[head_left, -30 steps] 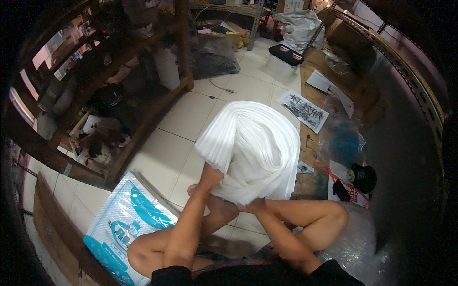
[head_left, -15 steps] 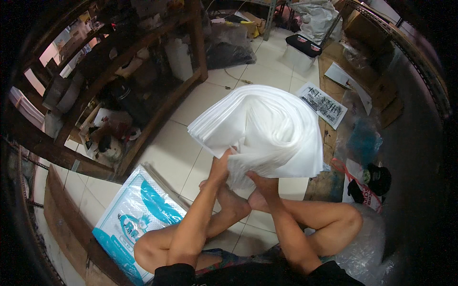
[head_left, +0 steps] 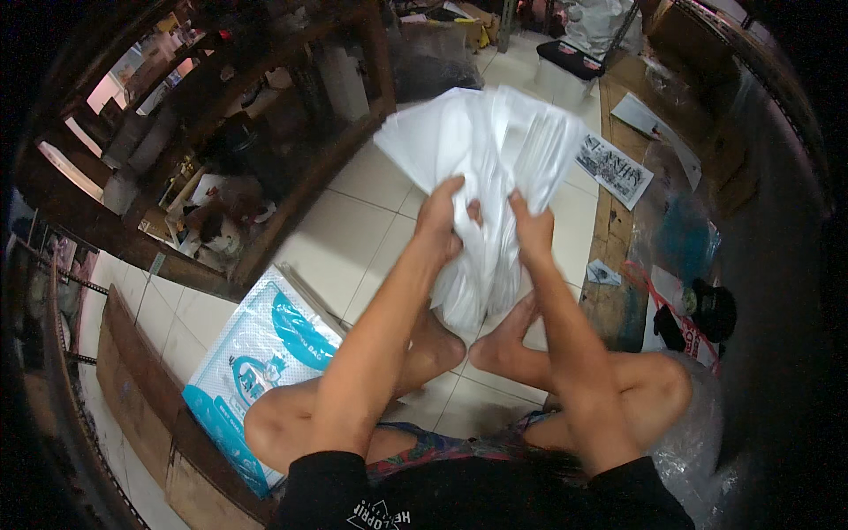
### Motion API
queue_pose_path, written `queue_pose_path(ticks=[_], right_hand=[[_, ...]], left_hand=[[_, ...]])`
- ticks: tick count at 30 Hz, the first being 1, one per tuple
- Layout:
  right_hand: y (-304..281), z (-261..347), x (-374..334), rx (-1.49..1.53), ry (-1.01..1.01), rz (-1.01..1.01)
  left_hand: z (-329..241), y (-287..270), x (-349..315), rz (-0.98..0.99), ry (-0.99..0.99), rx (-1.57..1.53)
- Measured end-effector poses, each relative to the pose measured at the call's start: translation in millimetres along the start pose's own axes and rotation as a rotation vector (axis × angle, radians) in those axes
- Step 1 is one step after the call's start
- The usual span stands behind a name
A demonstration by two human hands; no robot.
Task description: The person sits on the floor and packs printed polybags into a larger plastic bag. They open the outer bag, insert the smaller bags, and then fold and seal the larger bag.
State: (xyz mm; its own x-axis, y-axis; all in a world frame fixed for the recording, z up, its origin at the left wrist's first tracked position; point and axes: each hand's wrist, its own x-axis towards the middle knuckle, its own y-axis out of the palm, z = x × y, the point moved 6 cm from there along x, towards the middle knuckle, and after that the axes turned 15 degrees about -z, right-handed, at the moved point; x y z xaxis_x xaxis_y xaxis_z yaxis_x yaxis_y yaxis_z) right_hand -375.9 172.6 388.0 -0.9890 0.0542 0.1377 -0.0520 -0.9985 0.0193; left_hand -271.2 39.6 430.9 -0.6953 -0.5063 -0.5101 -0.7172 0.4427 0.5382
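Note:
A thick bundle of white, translucent plastic bags [head_left: 481,141] is raised in front of me, gathered narrow at the middle and fanned out at its far end. My left hand [head_left: 443,221] is closed around its left side, thumb on top. On the right side my right hand [head_left: 533,225] grips it the same way, thumb pointing away from me. The loose lower end of the bundle hangs toward my feet. To the left, beside my knee, lies a flat blue and white printed pack [head_left: 265,371] in shiny plastic.
A dark wooden shelf [head_left: 300,185] with clutter stands at the left. On the right, a printed sheet [head_left: 616,170] lies on cardboard, near a black cap [head_left: 712,309] and clear plastic wrap. A tub with a black lid [head_left: 570,57] is at the back. White tiles [head_left: 362,230] cover the floor.
The bundle was spread wide in a curved fan; now it is bunched together and lifted farther away from me. Both hands have moved forward and closed firmly around its middle.

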Motion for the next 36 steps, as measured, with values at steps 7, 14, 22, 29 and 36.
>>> queue_pose_path(ticks=[7, 14, 22, 29, 36], right_hand=[[2.7, -98.1, 35.0, -0.125, 0.616, 0.424], [-29.1, -135.4, 26.4, -0.255, 0.721, 0.309], [42.0, -31.7, 3.5, -0.496, -0.647, 0.33], [150.4, -67.3, -149.1, -0.731, -1.314, 1.367], [120.7, -83.6, -73.3, -1.191, -1.133, 1.359]], left_hand=[[-26.5, -27.2, 36.7, -0.171, -0.234, -0.081], [-19.2, -192.2, 70.1, -0.368, -0.279, -0.11], [-49.0, -246.6, 91.6, -0.335, -0.269, 0.296], [-37.1, -283.5, 118.3, -0.304, -0.408, 0.317], [-36.2, -288.8, 121.5, -0.393, -0.345, 0.373]])
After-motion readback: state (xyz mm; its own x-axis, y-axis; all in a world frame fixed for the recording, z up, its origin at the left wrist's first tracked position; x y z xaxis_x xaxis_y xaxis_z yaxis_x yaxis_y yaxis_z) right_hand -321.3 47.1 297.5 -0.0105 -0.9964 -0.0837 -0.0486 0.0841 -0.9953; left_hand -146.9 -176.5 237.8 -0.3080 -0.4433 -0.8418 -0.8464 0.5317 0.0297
